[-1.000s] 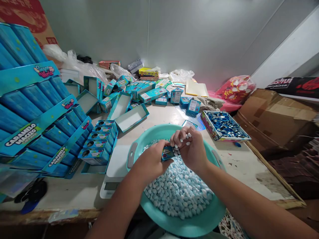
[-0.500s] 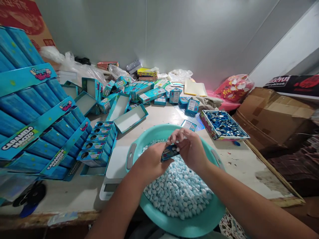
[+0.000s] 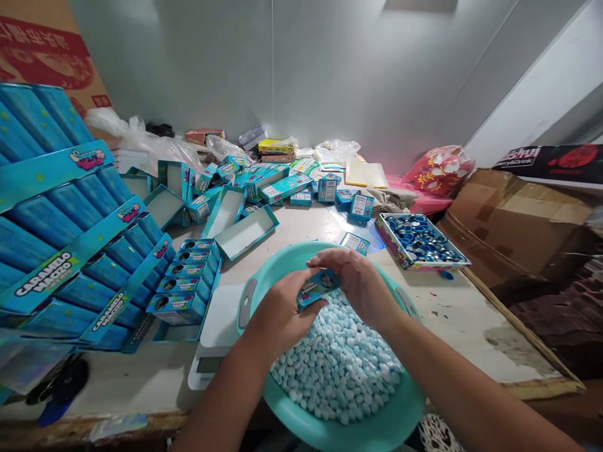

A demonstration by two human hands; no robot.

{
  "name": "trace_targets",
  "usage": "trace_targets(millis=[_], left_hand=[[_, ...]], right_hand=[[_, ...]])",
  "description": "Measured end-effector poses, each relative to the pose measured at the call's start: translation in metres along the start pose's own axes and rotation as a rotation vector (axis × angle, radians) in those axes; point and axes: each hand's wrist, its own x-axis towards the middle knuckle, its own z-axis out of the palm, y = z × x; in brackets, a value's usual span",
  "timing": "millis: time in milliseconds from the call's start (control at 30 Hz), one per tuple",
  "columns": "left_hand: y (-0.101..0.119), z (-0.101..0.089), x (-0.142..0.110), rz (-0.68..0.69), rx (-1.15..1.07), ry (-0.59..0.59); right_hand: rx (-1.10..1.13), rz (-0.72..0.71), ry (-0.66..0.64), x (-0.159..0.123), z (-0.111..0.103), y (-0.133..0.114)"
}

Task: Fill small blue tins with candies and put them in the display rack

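Note:
My left hand [image 3: 285,307] is closed around a small blue cardboard candy box [image 3: 315,290], its printed side facing me. At the box's right end, my right hand [image 3: 362,284] is cupped with its fingers stretched over the top towards my left fingers. Whether candies lie under that palm is hidden. Both hands are above a turquoise basin [image 3: 282,427], which holds a heap of pale blue and white candies [image 3: 336,370]. Partly under the basin's left side is a white kitchen scale [image 3: 221,314].
Blue display trays packed with boxes [image 3: 70,226] are stacked at the left. Beside them stands a row of candy boxes [image 3: 181,298]. Loose boxes and an empty tray [image 3: 247,233] lie behind the basin. To the right sits a tray of round blue lids [image 3: 419,237], near cardboard cartons [image 3: 509,220].
My right hand has gone from curled fingers with white candies showing to a flatter cup over the box's end. The box has turned to show more of its printed side.

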Motion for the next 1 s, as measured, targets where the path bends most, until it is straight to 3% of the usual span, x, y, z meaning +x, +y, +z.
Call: trace_targets(millis=[200, 300, 367, 433, 500, 567, 667, 733, 867, 1000], left_hand=[[0.0, 0.001, 0.003, -0.084, 0.097, -0.055], [-0.002, 0.002, 0.003, -0.099, 0.096, -0.057], [-0.002, 0.001, 0.004, -0.127, 0.091, -0.02], [-0.002, 0.001, 0.005, -0.196, 0.084, 0.028], [-0.002, 0.0, 0.006, -0.292, 0.039, 0.049], [-0.003, -0.002, 0.006, -0.352, -0.02, 0.048], [-0.005, -0.003, 0.006, -0.359, -0.054, 0.065], [-0.006, -0.003, 0.005, -0.36, -0.063, 0.074], [-0.006, -0.001, 0.005, -0.372, -0.069, 0.036], [-0.007, 0.0, 0.005, -0.393, -0.088, 0.027]], right_hand=[[0.011, 0.011, -0.068, 0.0, 0.0, 0.004], [-0.003, 0.018, -0.028, 0.001, -0.003, 0.008], [-0.134, 0.069, 0.058, 0.002, -0.011, 0.01], [-0.437, 0.162, 0.069, 0.001, -0.023, 0.009], [-0.749, 0.327, -0.09, -0.003, -0.036, 0.008], [-0.912, 0.444, -0.356, -0.011, -0.045, 0.006], [-1.035, 0.357, -0.613, -0.029, -0.045, 0.006], [-1.188, 0.275, -0.654, -0.039, -0.038, 0.009], [-1.413, 0.269, -0.609, -0.043, -0.023, 0.018], [-1.303, 0.237, -0.54, -0.035, -0.025, 0.023]])
